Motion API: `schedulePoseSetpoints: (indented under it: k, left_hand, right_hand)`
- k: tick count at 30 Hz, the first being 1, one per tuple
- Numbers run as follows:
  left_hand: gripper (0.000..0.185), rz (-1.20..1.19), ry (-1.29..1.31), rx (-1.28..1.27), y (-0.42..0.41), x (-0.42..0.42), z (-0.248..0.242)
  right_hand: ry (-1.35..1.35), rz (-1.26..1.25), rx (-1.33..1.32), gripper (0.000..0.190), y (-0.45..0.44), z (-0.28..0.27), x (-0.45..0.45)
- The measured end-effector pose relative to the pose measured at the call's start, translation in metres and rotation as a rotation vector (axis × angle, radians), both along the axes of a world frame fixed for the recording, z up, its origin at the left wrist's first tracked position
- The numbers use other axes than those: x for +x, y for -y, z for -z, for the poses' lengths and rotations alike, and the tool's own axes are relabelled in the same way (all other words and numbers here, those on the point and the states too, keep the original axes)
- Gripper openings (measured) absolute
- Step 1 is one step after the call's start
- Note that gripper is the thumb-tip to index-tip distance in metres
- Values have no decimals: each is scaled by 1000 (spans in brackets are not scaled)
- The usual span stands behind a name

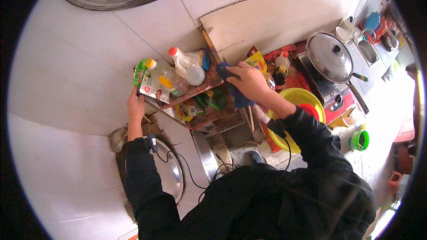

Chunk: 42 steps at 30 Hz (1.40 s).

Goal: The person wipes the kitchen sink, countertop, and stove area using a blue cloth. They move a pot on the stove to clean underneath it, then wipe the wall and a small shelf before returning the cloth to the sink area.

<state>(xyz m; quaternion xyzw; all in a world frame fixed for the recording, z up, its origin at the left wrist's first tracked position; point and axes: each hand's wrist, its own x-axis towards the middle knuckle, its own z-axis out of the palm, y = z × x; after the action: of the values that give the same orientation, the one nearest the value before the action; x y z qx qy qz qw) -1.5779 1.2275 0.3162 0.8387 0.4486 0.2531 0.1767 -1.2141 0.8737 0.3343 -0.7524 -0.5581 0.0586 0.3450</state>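
Note:
My right hand grips a dark blue cloth, which hangs beside the right end of a small wooden shelf. At the shelf's left end, my left hand touches the edge near a green packet and a white packet. On the top board stand a clear plastic bottle with a yellow cap and a whitish jug with a red cap. A blue and white bag is behind them. The lower level holds a yellow packet and a green bottle.
To the right are a yellow basin, a small bottle with a red cap, and a lidded wok on a gas stove. A large metal pan lies below my left arm. Black cables run near my body.

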Motion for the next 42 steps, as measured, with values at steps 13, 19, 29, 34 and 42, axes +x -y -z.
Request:
schedulePoseSetpoints:
  k: [13, 19, 29, 34, 42]
  left_hand:
    - [58, -85, 305, 263, 58, -16, -12]
    - [62, 550, 433, -520, 211, -18, -24]
    - [43, 99, 994, -1025, 220, -34, 29]
    - [41, -104, 485, 192, 138, -52, 34]
    - [49, -53, 143, 629, 75, -20, 41]
  right_hand:
    - [-1566, -293, 107, 44, 47, -27, -85]
    - [-1461, -191, -56, 54, 31, -18, -141]
    - [-1405, -358, -176, 61, 2, -23, -228]
    - [-1161, -283, -227, 56, 39, -17, -184]
    - [-1118, 134, -214, 43, 147, 22, -114]
